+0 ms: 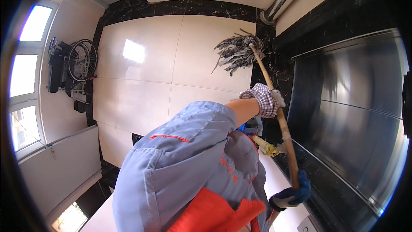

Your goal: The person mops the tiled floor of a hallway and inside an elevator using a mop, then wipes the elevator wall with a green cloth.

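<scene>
A string mop with a dark grey cloth-strip head (239,51) rests on the floor beside the black marble border. Its wooden handle (286,135) runs back along the right of my body. My left hand (277,99), in a white glove under a checkered cuff, is closed around the middle of the handle. Lower down, my right hand (294,191) grips the handle near its rear end in a blue and white glove. My grey sleeve (180,129) hides part of the floor.
A folded wheelchair (75,64) stands by the windows (24,74) on the left. Brushed metal doors (351,112) line the right side. A shiny metal pipe (283,1) meets the floor at the far corner. A yellow-wrapped stick (265,145) shows beside my chest.
</scene>
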Action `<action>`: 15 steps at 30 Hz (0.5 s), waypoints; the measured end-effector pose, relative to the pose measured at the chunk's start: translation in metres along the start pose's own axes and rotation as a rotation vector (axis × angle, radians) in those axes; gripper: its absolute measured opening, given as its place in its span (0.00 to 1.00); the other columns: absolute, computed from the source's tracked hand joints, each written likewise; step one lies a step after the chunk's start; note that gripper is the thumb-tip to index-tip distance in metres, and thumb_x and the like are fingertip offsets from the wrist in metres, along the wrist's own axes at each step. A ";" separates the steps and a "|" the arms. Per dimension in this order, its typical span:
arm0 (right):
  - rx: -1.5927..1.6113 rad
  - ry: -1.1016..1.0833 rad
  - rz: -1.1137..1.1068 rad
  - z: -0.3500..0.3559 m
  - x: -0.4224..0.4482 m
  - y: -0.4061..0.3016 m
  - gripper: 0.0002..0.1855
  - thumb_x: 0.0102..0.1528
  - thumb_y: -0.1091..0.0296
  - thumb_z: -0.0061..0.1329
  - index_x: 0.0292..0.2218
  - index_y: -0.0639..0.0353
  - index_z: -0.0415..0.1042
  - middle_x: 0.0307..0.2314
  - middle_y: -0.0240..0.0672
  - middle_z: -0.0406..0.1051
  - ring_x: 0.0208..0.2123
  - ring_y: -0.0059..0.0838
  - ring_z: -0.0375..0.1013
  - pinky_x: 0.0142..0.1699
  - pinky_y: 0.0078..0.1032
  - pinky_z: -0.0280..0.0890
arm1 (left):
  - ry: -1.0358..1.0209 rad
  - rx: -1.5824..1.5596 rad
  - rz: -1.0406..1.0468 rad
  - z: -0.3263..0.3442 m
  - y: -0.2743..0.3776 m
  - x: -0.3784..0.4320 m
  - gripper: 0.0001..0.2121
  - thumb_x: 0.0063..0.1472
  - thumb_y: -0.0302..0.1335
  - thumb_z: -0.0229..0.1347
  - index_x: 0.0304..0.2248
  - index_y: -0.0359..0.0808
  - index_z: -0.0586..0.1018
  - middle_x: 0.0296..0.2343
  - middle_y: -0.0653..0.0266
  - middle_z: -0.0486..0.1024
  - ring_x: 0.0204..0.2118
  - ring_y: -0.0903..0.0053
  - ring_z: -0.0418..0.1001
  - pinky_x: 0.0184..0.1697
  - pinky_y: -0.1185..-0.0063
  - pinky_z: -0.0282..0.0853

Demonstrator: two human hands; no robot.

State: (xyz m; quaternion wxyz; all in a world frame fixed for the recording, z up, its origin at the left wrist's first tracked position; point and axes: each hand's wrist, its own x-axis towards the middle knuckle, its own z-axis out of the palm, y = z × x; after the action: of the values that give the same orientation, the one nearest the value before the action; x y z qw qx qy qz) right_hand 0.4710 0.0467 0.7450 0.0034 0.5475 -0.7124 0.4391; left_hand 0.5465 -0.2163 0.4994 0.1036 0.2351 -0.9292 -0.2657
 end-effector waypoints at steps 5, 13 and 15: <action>0.029 -0.214 -0.042 0.019 -0.026 0.049 0.19 0.61 0.58 0.30 0.39 0.68 0.63 0.36 0.47 0.69 0.41 0.45 0.70 0.48 0.38 0.63 | -0.292 0.143 -0.112 0.021 -0.050 0.004 0.11 0.50 0.33 0.54 0.35 0.44 0.74 0.32 0.68 0.73 0.42 0.70 0.70 0.45 0.70 0.61; 0.325 -0.532 -0.373 0.113 0.041 0.027 0.13 0.59 0.60 0.37 0.38 0.60 0.65 0.36 0.45 0.69 0.42 0.46 0.70 0.47 0.37 0.66 | -0.168 0.218 -0.522 0.000 -0.154 -0.043 0.06 0.59 0.34 0.45 0.32 0.42 0.70 0.26 0.69 0.68 0.32 0.74 0.66 0.40 0.79 0.65; 0.323 -0.529 -0.410 0.127 0.045 0.029 0.11 0.59 0.62 0.39 0.37 0.59 0.65 0.36 0.43 0.69 0.42 0.46 0.70 0.46 0.36 0.67 | -0.199 -0.085 -0.685 -0.087 -0.103 -0.066 0.13 0.60 0.33 0.42 0.42 0.44 0.73 0.43 0.66 0.69 0.46 0.73 0.67 0.46 0.78 0.65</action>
State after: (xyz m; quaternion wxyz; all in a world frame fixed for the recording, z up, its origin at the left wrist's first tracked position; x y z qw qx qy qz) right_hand 0.4901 -0.0677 0.6710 -0.1795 0.7669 -0.4856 0.3793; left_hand 0.6706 -0.2999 0.5121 -0.0727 0.5014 -0.7902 -0.3449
